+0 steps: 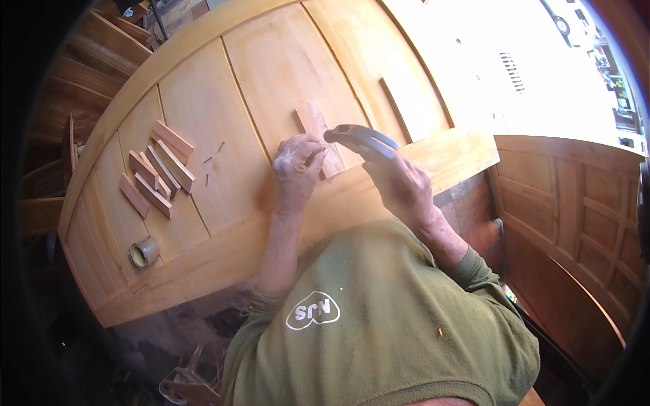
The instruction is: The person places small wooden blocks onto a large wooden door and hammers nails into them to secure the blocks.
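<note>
My right hand is closed round a claw hammer, whose dark striking face hangs just above a small wood block. The block lies flat on a large pale wooden door panel, its near end against the panel's front rail. Beside the block my left hand is closed in a pinch, fingertips near the hammer face; whatever is between them is too small to make out. A few loose nails lie on the panel to the left.
Several small wood blocks are grouped on the panel's left side. Nearer the front edge stands a small open can. Another wood strip lies at the right. More wooden panels stand at the right, and stacked timber fills the far left.
</note>
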Motion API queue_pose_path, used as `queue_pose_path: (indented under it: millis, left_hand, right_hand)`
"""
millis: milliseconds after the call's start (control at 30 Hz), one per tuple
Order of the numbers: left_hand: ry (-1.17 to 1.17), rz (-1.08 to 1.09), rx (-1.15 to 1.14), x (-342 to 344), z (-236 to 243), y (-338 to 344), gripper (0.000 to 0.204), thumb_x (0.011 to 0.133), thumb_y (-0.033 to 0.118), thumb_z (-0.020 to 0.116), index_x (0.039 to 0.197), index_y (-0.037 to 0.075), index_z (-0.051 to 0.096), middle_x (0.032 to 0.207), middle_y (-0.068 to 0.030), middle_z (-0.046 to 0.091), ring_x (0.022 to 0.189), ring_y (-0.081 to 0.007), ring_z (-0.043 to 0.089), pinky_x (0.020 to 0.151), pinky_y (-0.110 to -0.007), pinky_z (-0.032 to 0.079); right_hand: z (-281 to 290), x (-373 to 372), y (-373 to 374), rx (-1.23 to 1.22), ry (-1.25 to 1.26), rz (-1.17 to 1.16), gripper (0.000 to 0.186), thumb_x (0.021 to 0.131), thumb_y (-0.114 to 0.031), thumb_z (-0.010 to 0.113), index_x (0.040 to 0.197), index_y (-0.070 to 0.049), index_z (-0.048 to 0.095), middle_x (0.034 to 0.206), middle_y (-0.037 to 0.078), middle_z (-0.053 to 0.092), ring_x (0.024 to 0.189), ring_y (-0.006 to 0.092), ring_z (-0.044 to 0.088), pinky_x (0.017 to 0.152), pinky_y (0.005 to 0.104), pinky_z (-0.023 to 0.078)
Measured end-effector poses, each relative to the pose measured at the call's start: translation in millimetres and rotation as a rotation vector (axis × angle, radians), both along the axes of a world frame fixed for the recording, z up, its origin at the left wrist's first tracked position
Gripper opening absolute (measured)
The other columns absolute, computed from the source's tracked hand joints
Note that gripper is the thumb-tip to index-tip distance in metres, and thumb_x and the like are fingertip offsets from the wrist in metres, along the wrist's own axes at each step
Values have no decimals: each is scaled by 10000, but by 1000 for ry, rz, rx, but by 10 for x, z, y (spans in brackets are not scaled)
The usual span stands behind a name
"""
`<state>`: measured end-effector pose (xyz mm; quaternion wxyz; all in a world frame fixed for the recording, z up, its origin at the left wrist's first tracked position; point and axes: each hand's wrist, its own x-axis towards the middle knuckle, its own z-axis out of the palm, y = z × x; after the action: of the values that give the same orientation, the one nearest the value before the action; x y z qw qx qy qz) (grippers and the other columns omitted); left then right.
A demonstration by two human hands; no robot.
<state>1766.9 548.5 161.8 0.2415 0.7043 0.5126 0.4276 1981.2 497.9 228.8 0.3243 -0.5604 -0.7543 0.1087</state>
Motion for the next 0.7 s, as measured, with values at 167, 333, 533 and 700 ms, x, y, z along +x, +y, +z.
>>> queue_pose_path:
  millis: [167, 333, 533, 700]
  left_hand:
    - [41, 17, -6, -7, -13, 24, 100, 872, 65, 836, 952, 49, 779, 1061, -92, 758, 997, -266, 714, 848, -392, 603]
    - [40, -48, -31, -113, 50, 42, 154, 898, 81, 820, 1042, 34, 791, 1069, -130, 769, 997, -272, 736, 852, -388, 604]
    - [104, 48, -38, -189, 241, 646, 208, 1024, 185, 714, 1146, 40, 800, 1054, -148, 765, 988, -274, 738, 873, -378, 597]
    - [198, -15, 39, -164, -81, 902, 177, 972, 196, 769, 1057, 41, 768, 1038, -118, 705, 951, -285, 675, 851, -411, 560]
  right_hand:
    - [-115, -31, -53, -114, -79, -2, 395, 957, -206, 794, 1307, -93, 649, 930, 144, 755, 747, 310, 753, 591, 402, 594]
    - [-136, 94, -123, -159, 112, -83, 346, 948, -91, 781, 1285, -75, 705, 1066, 149, 762, 876, 330, 752, 782, 412, 607]
    - [-100, 200, -242, -362, 456, -217, 374, 1004, -97, 740, 1371, -57, 677, 1048, 146, 777, 916, 199, 739, 813, 329, 577]
    - [24, 113, -271, -275, 426, -196, 424, 985, -136, 768, 1380, -40, 650, 1056, 167, 768, 901, 250, 752, 789, 364, 585]
